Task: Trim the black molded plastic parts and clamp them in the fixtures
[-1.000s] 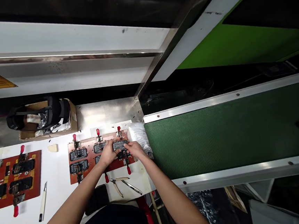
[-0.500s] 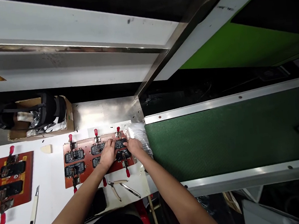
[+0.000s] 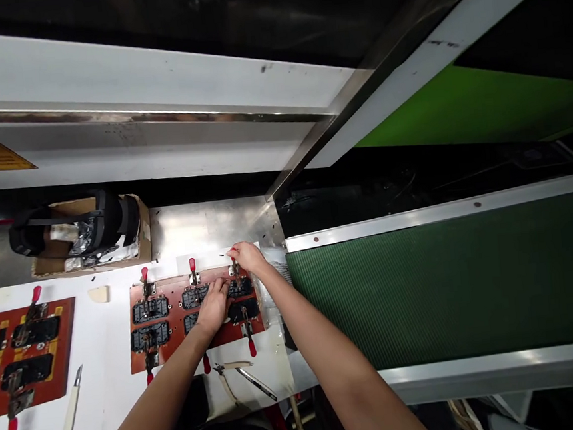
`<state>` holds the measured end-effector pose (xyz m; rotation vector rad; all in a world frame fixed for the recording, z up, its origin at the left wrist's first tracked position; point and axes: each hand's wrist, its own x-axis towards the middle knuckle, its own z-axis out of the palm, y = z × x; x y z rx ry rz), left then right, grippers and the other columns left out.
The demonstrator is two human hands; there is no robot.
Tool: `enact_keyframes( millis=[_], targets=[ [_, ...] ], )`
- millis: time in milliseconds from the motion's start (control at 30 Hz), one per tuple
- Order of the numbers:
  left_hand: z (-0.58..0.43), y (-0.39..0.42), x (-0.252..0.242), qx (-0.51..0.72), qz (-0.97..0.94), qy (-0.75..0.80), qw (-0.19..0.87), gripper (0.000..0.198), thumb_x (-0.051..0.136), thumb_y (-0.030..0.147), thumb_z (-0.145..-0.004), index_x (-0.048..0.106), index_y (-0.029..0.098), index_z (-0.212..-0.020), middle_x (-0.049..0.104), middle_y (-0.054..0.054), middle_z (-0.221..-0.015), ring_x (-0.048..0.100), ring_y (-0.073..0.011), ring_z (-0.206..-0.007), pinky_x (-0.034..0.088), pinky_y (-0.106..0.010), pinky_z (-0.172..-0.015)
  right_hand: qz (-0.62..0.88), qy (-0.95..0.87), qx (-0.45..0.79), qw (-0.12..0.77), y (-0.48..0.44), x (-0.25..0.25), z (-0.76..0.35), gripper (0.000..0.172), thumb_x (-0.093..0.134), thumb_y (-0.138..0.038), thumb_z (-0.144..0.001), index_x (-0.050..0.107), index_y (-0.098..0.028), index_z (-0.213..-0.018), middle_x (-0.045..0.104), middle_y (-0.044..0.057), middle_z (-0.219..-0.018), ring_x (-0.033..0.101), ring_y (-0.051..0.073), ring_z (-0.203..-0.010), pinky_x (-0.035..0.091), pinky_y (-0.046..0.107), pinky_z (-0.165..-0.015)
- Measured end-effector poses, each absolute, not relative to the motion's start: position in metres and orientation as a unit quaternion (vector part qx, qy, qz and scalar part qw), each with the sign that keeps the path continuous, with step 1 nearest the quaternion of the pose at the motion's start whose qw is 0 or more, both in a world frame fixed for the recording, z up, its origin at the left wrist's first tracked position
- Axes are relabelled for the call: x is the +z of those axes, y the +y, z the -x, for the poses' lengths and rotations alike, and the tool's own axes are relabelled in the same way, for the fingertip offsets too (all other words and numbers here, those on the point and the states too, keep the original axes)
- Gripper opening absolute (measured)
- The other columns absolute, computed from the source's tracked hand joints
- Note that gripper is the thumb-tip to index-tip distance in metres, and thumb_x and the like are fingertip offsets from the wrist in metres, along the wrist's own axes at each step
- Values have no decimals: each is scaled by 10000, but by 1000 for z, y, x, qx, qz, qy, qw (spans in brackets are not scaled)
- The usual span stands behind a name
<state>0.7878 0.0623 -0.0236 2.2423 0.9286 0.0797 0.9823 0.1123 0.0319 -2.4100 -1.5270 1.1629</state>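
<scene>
A red-brown fixture board (image 3: 173, 295) with several black parts and red-handled toggle clamps lies on the white table. My left hand (image 3: 215, 306) rests on the board with fingers pressing down on a black part (image 3: 239, 288) in the upper right slot. My right hand (image 3: 245, 256) has its fingers closed round the red handle of the top right toggle clamp (image 3: 233, 265) at the board's far edge.
A second fixture board (image 3: 18, 355) lies at the left, with a white-handled knife (image 3: 70, 411) beside it. Pliers (image 3: 243, 373) lie at the near table edge. A cardboard box (image 3: 88, 236) stands behind. A green conveyor belt (image 3: 447, 281) runs to the right.
Both hands held the black part over the top right slot. Now the part sits in the slot, my right hand has moved up to the clamp handle, and my left hand stays on the part.
</scene>
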Motion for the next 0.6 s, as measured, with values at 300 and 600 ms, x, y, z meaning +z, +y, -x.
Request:
enact_keyframes(
  millis=[300,600],
  targets=[
    [-787,66,-28,16,-872,347,344,437,495,121,-903,512,145,-1339,519,-125,-1264,497,-283,-1144,441,-431,-1026,785,-463,410,-27,127,-4,-988,373,555,-482,-960,673,-148,-845,715,40,-871,665,171,-839,503,339,-814],
    [-797,62,-21,14,-873,362,326,442,493,69,-883,535,119,-1320,574,-132,-1206,536,-271,-1132,468,-382,-990,809,-385,429,-115,156,-17,-986,329,601,-423,-956,633,-145,-1131,658,79,-1124,650,202,-976,545,410,-867]
  ],
)
